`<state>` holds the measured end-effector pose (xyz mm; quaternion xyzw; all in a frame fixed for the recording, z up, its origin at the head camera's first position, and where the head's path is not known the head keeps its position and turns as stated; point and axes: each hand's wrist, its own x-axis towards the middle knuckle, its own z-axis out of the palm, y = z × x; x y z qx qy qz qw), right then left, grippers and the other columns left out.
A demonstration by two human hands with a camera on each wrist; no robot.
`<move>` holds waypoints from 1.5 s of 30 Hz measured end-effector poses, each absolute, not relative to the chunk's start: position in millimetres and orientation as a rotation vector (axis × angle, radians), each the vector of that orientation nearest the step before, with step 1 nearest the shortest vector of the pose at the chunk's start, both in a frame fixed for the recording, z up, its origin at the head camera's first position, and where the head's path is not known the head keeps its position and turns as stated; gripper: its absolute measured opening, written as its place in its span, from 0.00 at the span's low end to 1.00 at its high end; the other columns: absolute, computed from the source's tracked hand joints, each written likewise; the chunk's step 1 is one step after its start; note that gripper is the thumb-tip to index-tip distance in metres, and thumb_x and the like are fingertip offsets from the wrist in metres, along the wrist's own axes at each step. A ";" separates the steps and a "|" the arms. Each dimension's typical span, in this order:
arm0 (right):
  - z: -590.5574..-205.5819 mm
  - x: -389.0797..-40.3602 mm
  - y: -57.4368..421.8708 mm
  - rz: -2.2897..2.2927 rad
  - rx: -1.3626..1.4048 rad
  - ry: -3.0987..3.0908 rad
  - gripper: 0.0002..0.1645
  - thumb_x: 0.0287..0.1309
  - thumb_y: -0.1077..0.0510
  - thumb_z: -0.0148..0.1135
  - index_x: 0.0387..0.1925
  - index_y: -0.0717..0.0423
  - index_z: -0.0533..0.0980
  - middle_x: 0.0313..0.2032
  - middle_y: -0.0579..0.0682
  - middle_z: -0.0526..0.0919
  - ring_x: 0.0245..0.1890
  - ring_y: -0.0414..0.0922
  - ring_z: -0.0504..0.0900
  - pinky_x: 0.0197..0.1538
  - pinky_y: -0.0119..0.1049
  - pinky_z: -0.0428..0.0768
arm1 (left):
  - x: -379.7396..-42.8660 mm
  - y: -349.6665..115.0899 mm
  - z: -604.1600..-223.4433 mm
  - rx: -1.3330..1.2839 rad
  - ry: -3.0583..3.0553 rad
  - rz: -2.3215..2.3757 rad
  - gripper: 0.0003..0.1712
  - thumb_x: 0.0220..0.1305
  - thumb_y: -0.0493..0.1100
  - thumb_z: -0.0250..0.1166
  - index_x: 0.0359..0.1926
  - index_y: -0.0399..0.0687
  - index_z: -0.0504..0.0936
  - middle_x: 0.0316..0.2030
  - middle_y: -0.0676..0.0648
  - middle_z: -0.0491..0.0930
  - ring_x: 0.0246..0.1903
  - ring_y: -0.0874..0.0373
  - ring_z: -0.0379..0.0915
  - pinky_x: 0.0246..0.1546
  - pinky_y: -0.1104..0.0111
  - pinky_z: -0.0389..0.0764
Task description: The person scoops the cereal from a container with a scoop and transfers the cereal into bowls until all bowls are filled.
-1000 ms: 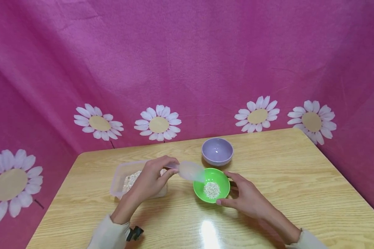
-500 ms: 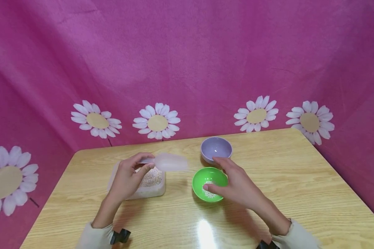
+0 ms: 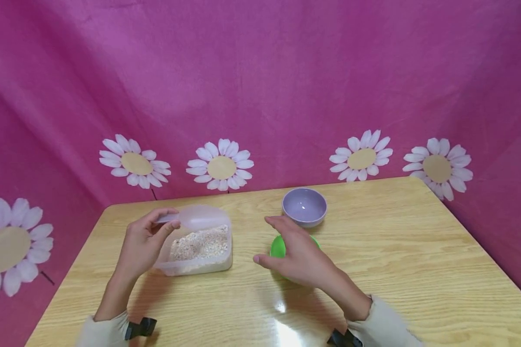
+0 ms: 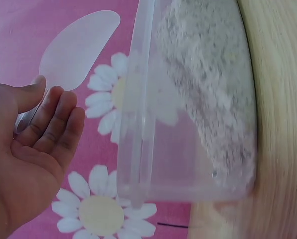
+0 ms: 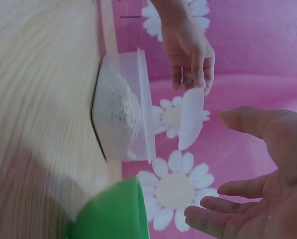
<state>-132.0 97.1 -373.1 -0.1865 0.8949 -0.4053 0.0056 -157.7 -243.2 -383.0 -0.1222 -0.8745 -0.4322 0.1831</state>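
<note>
My left hand [image 3: 143,241] pinches the handle of a translucent plastic scoop [image 4: 81,50], held above the left part of a clear plastic container [image 3: 195,266]. Oat flakes [image 3: 201,242] lie heaped inside that container. In the right wrist view the scoop's blade stands just beyond the container's rim, apart from it. My right hand [image 3: 301,255] hovers over the green bowl [image 3: 278,246] with thumb and fingers spread, holding nothing. From the head, that hand covers most of the bowl and whatever lies in it. The right wrist view shows the bowl's side [image 5: 113,211], below the hand.
Behind the green bowl stands a purple bowl [image 3: 304,206]. Everything rests on a light wooden table [image 3: 399,241]. A pink cloth with daisies [image 3: 260,96] hangs along the table's back and sides.
My left hand has carried the scoop leftward from the green bowl to above the container. My right hand has let go of the green bowl's rim and moved left over it.
</note>
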 end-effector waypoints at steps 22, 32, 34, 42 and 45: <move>-399.5 -140.4 18.3 -1.402 -0.624 2.605 0.56 0.60 0.47 0.77 0.81 0.64 0.61 0.81 0.62 0.64 0.80 0.61 0.65 0.81 0.58 0.64 | -152.8 -311.4 -389.6 -0.286 -2.532 -1.068 0.14 0.72 0.35 0.71 0.56 0.39 0.87 0.36 0.74 0.83 0.37 0.84 0.80 0.36 0.85 0.77; -412.5 -142.0 -0.2 -1.372 -0.526 2.574 0.60 0.60 0.49 0.77 0.82 0.66 0.55 0.82 0.65 0.60 0.82 0.59 0.61 0.83 0.55 0.60 | -154.2 -322.1 -391.7 -0.366 -2.514 -1.123 0.12 0.70 0.29 0.70 0.53 0.34 0.86 0.38 0.76 0.82 0.38 0.83 0.81 0.40 0.86 0.80; -415.3 -143.6 -0.8 -1.389 -0.516 2.581 0.59 0.61 0.50 0.77 0.83 0.65 0.55 0.81 0.63 0.62 0.82 0.58 0.62 0.83 0.54 0.61 | -156.0 -322.2 -392.2 -0.382 -2.520 -1.120 0.12 0.69 0.29 0.70 0.52 0.34 0.86 0.38 0.74 0.83 0.38 0.83 0.80 0.40 0.86 0.80; -427.5 -147.7 2.0 -1.449 -0.539 2.590 0.53 0.66 0.52 0.73 0.83 0.61 0.56 0.79 0.61 0.67 0.80 0.57 0.66 0.82 0.54 0.64 | -161.1 -320.7 -394.7 -0.397 -2.603 -1.038 0.15 0.67 0.29 0.72 0.53 0.36 0.87 0.41 0.41 0.90 0.37 0.81 0.79 0.37 0.85 0.78; -429.7 -148.4 2.0 -1.458 -0.521 2.575 0.53 0.68 0.52 0.71 0.83 0.64 0.55 0.80 0.62 0.65 0.81 0.57 0.64 0.83 0.53 0.62 | -160.3 -318.3 -395.4 -0.423 -2.613 -1.039 0.15 0.66 0.28 0.72 0.53 0.36 0.86 0.42 0.39 0.90 0.37 0.80 0.79 0.36 0.85 0.78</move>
